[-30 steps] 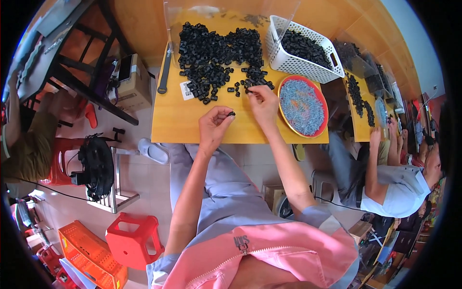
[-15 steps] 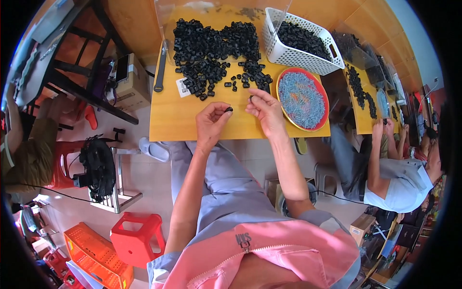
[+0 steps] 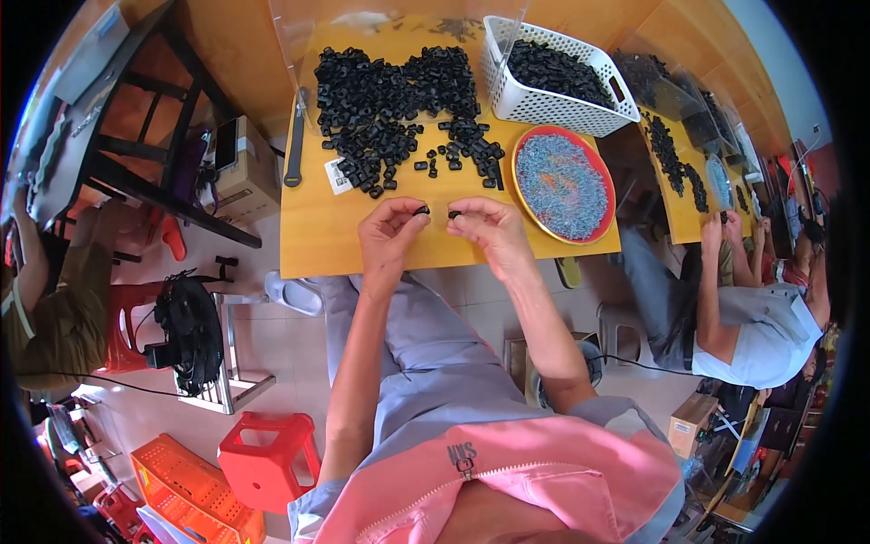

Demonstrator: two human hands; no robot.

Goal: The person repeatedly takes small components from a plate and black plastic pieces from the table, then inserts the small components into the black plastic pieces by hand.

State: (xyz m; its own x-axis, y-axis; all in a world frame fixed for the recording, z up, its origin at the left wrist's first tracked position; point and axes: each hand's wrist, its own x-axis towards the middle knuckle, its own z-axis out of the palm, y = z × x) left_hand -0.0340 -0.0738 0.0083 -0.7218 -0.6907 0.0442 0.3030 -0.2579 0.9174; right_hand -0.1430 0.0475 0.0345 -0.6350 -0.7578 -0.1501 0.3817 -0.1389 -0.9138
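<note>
My left hand (image 3: 390, 233) pinches a small black plastic piece (image 3: 421, 210) between thumb and fingertips. A second small black piece (image 3: 454, 215) is pinched in my right hand (image 3: 494, 231). Both hands are raised over the near part of the yellow table (image 3: 313, 236), fingertips facing each other with a narrow gap between the two pieces. Beyond them lies a large heap of similar black pieces (image 3: 390, 86), with several loose ones (image 3: 433, 165) nearer my hands. Right of my right hand sits a red round tray (image 3: 609, 172) with a yellow rim, full of small bluish clear bits.
A white perforated basket (image 3: 562, 111) of black pieces stands at the back right. A black strap-like strip (image 3: 294, 145) lies along the table's left edge. At right, a co-worker (image 3: 757, 331) handles black parts at another table. A red stool (image 3: 263, 458) stands lower left.
My right hand has moved left and slightly down, bringing its black piece close to the one in my left hand. The whole view has shifted a little.
</note>
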